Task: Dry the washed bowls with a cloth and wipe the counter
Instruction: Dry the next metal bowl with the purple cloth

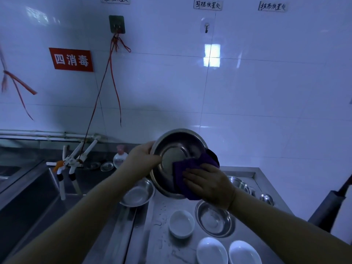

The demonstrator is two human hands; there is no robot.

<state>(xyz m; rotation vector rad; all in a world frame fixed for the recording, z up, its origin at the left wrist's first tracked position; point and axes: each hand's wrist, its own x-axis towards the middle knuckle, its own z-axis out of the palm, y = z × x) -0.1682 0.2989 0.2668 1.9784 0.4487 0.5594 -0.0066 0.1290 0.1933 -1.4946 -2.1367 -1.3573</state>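
While gripping steel bowl by rim, left hand fingers curled, right hand fingers spread flat on cloth, could slip if wet.

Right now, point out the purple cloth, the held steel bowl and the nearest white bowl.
purple cloth (182, 173), head view, on the flat fold left of the fingers.
held steel bowl (174, 155), head view, on its base.
nearest white bowl (211, 251), head view, on its inside.

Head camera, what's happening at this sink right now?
A person is drying a large steel bowl held up over the counter. The left hand grips its rim while the right hand presses a purple cloth into it. Three white bowls and other steel bowls sit below on the wet counter.
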